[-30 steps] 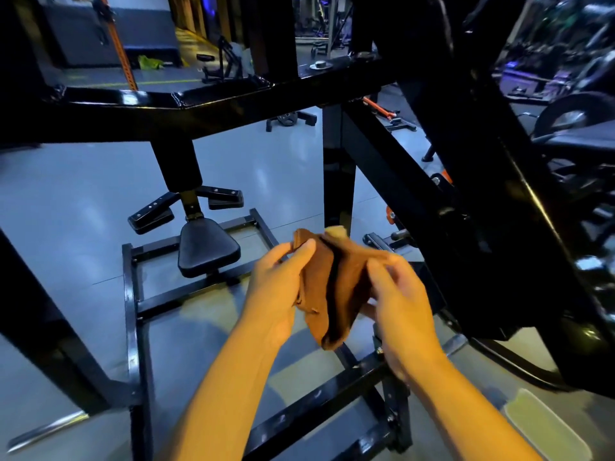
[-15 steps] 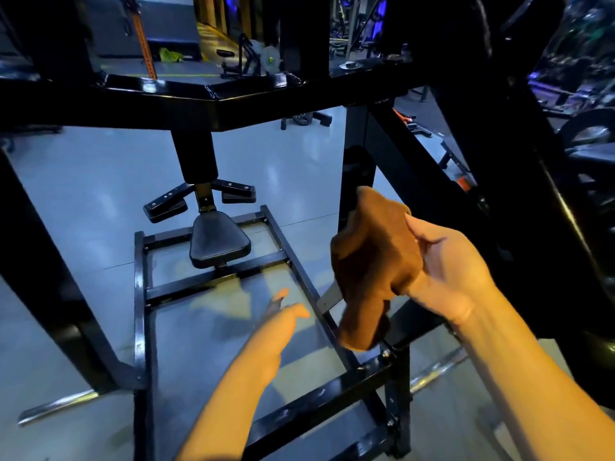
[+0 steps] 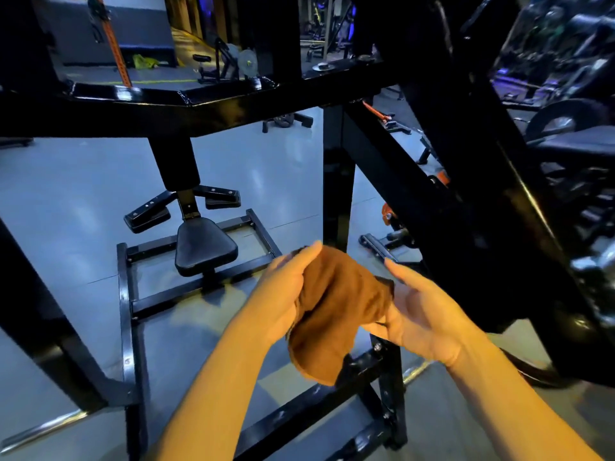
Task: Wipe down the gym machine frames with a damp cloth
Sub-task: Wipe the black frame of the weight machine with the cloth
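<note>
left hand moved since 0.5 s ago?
Yes. The left hand rose from low over the base frame and now holds the cloth, right of the seat.

Cloth [image 3: 336,307] between both hands, above base frame [image 3: 128,294]; seat [image 3: 204,249] left, behind; upright post [image 3: 337,181] behind.

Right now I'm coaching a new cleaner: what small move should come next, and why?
Probably gather the brown cloth into the right hand and bring it to the slanted black frame bar. The cloth hangs loose between both hands, the left hand gripping its edge, touching no frame.
</note>
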`<state>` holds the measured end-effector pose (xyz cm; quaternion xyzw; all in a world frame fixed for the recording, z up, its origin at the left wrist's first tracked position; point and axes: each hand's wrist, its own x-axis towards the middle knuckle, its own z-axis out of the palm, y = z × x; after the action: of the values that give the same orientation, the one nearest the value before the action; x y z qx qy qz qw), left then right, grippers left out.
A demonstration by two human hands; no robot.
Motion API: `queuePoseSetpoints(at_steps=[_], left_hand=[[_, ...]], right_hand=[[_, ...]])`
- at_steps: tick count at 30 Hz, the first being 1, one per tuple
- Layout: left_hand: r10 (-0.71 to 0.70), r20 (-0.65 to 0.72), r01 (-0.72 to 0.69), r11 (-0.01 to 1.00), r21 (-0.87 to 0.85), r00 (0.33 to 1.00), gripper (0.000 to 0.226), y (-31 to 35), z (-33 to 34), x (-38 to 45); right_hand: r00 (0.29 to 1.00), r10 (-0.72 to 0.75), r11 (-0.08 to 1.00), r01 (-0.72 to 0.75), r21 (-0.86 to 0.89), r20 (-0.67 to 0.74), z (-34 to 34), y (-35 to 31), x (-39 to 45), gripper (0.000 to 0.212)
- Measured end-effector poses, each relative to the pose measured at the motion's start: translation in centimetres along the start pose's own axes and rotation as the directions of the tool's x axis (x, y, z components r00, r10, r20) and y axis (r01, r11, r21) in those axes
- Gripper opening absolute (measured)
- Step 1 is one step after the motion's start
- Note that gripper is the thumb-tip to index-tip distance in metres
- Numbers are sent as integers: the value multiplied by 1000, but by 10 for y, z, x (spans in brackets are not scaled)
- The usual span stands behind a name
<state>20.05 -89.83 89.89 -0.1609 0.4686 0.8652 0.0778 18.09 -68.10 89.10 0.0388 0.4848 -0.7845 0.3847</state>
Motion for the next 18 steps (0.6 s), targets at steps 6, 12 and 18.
queuePoseSetpoints(at_steps=[6, 12, 18], left_hand=[[9, -31, -4, 989, 147, 999, 25, 3, -16, 2], [79, -202, 7, 918, 396, 976, 18, 2, -24, 9], [266, -355, -92, 894, 439, 896, 38, -6, -27, 5]], right_hand=[[959, -179, 930, 92, -355, -220, 6, 1, 1, 35], [792, -491, 837, 313, -448, -364, 9, 19, 11, 46], [785, -550, 725, 277, -631, -287, 14, 21, 19, 29]])
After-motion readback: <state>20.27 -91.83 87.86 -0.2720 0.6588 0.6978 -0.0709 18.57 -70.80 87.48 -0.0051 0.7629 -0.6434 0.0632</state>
